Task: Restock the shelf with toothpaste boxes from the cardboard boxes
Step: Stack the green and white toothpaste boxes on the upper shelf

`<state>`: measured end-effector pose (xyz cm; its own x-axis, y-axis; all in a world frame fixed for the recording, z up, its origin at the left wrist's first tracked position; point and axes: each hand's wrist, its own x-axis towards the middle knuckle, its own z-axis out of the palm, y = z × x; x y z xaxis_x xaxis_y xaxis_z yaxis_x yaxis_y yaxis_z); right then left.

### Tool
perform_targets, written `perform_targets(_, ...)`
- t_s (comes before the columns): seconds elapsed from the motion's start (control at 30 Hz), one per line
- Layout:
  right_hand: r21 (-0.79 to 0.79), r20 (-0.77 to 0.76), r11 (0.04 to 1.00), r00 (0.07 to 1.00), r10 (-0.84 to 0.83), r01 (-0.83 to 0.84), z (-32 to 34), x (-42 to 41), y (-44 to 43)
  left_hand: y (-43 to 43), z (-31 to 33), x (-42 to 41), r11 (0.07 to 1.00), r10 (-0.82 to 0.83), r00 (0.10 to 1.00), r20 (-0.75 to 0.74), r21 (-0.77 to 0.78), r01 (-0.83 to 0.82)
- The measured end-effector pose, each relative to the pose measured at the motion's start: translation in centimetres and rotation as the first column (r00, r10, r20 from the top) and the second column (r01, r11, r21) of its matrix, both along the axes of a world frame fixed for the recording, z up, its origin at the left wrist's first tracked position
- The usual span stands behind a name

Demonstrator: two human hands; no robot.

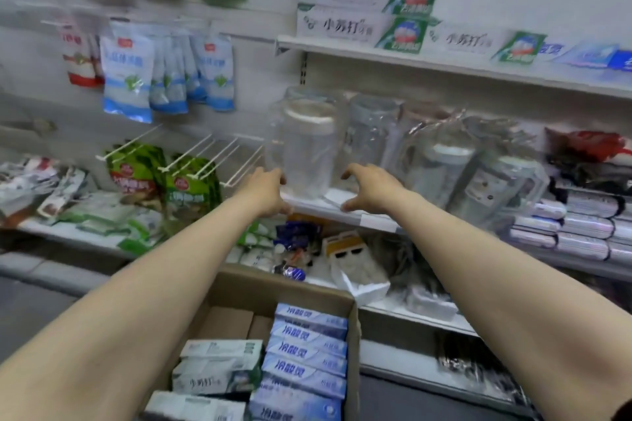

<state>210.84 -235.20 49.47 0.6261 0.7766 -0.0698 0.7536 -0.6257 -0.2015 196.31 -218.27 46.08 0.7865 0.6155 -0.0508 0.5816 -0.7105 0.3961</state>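
1. While both arms stretch toward the middle shelf (342, 212), neither hand holds anything. The left hand (270, 191) has its fingers half-curled right at the left side of the jug (307, 154), and I cannot tell whether they touch it. The right hand (369, 188) is spread and loosely bent, just short of the jug's right side.
2. The toothpaste (307, 352) is not where the hands are. Rows of it lie in the carton (354, 318) below the arms, along its right wall and near its left side. More toothpaste is stacked two high at the left end of the top shelf (444, 65).
3. The jug stands at the left end of the middle shelf, near the front edge, and looks light and slick. I reckon a one-sided nudge from the left hand could tip it over that edge.
4. Other jugs (372, 133) stand just beside it on the right. If it is slid that way without both hands round it, it may knock them together.
5. The left forearm passes near the wire hooks (212, 154), so a hasty pull back might snag on them.
6. The carton sits right under the arms, so anything dropped would likely land on the toothpaste and dent it.
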Motion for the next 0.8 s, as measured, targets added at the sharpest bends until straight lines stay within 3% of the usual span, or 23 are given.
perform_targets(0.23,-0.118,-0.137,0.977,0.978,0.159,-0.176,-10.2,-1.0,6.0,4.5,-10.1,-4.4,0.979,0.116,0.977,-0.180,-0.145,-0.143)
perform_targets(0.43,-0.223,-0.351,0.915,0.904,0.246,-0.335,-20.8,-2.6,9.9,6.6,-20.5,-9.6,0.897,0.170,0.918,-0.359,-0.328,-0.294)
perform_targets(0.6,-0.285,-0.575,0.866,0.796,0.189,-0.411,-29.9,-5.0,11.1,5.3,-28.7,-14.3,0.732,0.023,0.850,-0.526,-0.570,-0.372)
perform_targets(0.8,-0.302,-0.768,0.859,0.640,0.039,-0.414,-38.7,-8.1,10.5,4.2,-35.7,-16.4,0.628,-0.146,0.782,-0.606,-0.667,-0.400)
